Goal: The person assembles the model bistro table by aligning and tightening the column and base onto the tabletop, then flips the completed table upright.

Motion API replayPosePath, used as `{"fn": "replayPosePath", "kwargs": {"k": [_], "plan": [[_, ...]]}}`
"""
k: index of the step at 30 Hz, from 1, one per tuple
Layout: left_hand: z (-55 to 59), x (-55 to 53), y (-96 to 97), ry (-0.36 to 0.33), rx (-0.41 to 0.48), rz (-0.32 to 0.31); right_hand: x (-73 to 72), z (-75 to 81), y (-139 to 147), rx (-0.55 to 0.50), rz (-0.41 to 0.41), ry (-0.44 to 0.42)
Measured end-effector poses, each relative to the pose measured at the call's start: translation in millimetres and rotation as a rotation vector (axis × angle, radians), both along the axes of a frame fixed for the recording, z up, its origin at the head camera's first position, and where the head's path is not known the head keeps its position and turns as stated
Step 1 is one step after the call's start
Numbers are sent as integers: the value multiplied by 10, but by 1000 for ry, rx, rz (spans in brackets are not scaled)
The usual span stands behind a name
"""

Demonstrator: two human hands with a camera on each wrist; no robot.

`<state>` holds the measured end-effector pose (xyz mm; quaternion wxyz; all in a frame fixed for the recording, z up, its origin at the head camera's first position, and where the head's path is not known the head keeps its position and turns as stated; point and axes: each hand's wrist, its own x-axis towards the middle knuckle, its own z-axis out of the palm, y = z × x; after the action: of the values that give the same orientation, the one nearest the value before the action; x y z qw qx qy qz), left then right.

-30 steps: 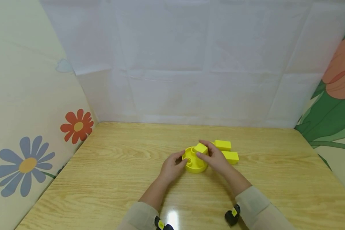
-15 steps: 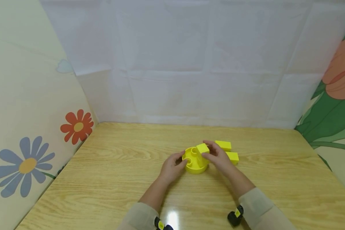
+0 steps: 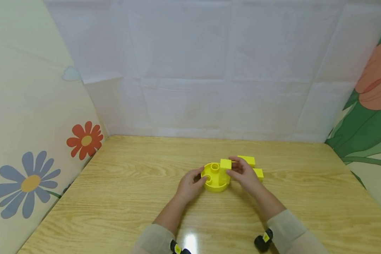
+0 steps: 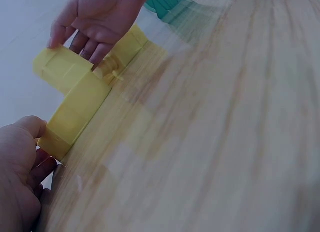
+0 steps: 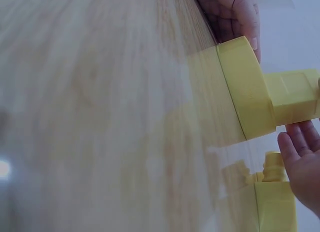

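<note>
A round yellow base [image 3: 216,187] with a raised rim and ring-shaped sockets lies on the wooden table. My left hand [image 3: 189,183] grips its left rim between thumb and fingers. A square yellow leg [image 3: 225,164] stands upright on the base's right side, its lower end hidden in the base. My right hand [image 3: 247,177] holds this leg by its right side with the thumb and fingertips. Just behind the right hand lie two more yellow legs, a far one [image 3: 250,160] and a near one [image 3: 259,173], partly hidden. One loose leg [image 5: 276,207] shows a threaded end in the right wrist view.
The wooden table [image 3: 120,176] ends at a white cloth backdrop [image 3: 184,102]. Flower-patterned walls flank it, with a red flower [image 3: 86,140] on the left and green leaves [image 3: 362,130] on the right. Dark wrist cameras sit on both cuffs.
The leg has shifted slightly right and turned squarer to view, from tilted to upright. My right hand has moved a little right with it. My left hand and the base stay nearly still.
</note>
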<state>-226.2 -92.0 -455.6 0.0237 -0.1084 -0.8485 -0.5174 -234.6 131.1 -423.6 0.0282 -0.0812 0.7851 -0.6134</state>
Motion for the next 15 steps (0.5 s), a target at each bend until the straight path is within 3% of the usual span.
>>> {"fn": "replayPosePath", "kwargs": {"k": [15], "plan": [[3,-6,-7,-18,8,0,-8,-2,19,67,14,-32]]}}
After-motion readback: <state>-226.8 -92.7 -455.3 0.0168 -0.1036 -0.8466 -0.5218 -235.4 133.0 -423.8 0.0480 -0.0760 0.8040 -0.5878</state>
